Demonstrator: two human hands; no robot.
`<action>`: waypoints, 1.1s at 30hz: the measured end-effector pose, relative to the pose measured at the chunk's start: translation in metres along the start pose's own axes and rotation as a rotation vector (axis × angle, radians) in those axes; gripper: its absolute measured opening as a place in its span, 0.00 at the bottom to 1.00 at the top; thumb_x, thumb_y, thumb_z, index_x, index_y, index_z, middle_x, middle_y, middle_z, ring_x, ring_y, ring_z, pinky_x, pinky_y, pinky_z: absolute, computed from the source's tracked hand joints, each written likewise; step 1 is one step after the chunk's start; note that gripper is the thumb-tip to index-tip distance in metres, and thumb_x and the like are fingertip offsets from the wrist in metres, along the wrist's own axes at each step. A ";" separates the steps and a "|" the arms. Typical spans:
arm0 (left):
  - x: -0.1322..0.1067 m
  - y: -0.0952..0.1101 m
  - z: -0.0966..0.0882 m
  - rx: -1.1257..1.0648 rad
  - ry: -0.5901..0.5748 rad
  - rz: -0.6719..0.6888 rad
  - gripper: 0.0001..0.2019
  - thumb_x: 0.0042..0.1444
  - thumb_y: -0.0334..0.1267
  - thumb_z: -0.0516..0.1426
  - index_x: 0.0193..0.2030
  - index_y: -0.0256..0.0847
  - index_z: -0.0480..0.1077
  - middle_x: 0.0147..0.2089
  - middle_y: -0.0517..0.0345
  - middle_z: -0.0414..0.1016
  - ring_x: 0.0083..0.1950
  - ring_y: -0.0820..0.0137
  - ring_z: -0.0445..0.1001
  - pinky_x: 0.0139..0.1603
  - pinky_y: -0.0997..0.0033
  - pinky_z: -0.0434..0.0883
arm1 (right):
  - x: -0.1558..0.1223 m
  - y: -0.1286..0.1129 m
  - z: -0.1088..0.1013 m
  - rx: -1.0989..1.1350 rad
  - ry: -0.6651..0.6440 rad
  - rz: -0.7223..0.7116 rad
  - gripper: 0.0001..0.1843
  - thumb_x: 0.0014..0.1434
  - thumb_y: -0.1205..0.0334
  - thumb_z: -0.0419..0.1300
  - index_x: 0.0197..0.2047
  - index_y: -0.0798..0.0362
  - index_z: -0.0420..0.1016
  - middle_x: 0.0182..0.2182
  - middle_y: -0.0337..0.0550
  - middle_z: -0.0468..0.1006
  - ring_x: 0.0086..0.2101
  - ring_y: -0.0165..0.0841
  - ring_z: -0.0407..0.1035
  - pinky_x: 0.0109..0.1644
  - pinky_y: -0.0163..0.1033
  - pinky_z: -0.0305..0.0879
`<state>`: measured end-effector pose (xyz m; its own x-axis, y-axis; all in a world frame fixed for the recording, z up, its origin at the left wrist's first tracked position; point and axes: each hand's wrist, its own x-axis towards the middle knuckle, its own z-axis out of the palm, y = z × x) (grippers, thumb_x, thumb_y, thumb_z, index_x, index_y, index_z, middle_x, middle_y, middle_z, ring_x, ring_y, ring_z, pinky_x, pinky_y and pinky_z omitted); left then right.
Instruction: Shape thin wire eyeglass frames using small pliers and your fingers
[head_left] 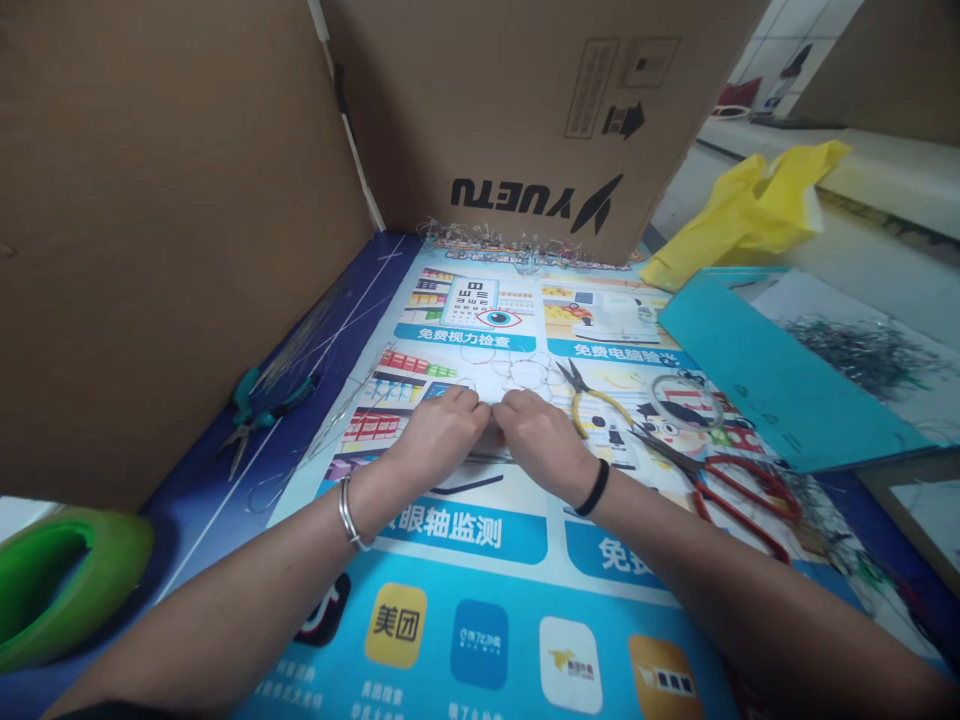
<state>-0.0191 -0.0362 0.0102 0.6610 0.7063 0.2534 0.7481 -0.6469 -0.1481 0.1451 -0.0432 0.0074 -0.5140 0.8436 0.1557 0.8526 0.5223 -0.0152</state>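
Upside-down "YUETU" showing on brown box point(525, 90). Blue strips on poster point(525, 600) saying "免费视力检查" and "眼轴监测". Yellow square point(397, 650) below saying "美团".

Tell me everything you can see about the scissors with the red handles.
The scissors have dark, metal-looking blades and two long red loop handles. They lie on the printed sheet, to the right of the right hand. The blades point away toward the yellow-handled pliers and look closed or nearly so; the loops spread apart. The nearer loop reaches the edge of the right forearm in view, so contact there is unclear. Neither hand holds them.
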 end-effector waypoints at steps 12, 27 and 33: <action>0.000 0.000 0.001 -0.033 0.005 -0.059 0.04 0.56 0.28 0.52 0.35 0.37 0.67 0.36 0.52 0.70 0.39 0.63 0.69 0.31 0.68 0.66 | 0.002 0.002 0.003 0.058 0.068 0.033 0.09 0.58 0.72 0.50 0.35 0.55 0.70 0.34 0.44 0.70 0.37 0.33 0.62 0.38 0.35 0.57; -0.001 -0.001 0.008 -0.157 0.081 -0.160 0.08 0.55 0.26 0.50 0.34 0.38 0.69 0.34 0.54 0.71 0.37 0.66 0.69 0.31 0.70 0.64 | 0.006 0.006 0.009 0.240 0.188 0.055 0.12 0.60 0.72 0.48 0.34 0.55 0.73 0.35 0.47 0.72 0.40 0.33 0.66 0.43 0.36 0.63; 0.001 -0.004 0.009 -0.253 0.086 -0.221 0.10 0.57 0.27 0.49 0.34 0.39 0.70 0.33 0.55 0.72 0.37 0.67 0.70 0.33 0.70 0.65 | 0.006 0.008 0.010 0.388 0.254 0.067 0.10 0.57 0.72 0.51 0.32 0.54 0.72 0.34 0.46 0.73 0.38 0.33 0.67 0.43 0.37 0.64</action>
<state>-0.0205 -0.0305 0.0026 0.4692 0.8175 0.3341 0.8270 -0.5394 0.1585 0.1477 -0.0323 -0.0016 -0.3788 0.8448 0.3779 0.7600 0.5170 -0.3938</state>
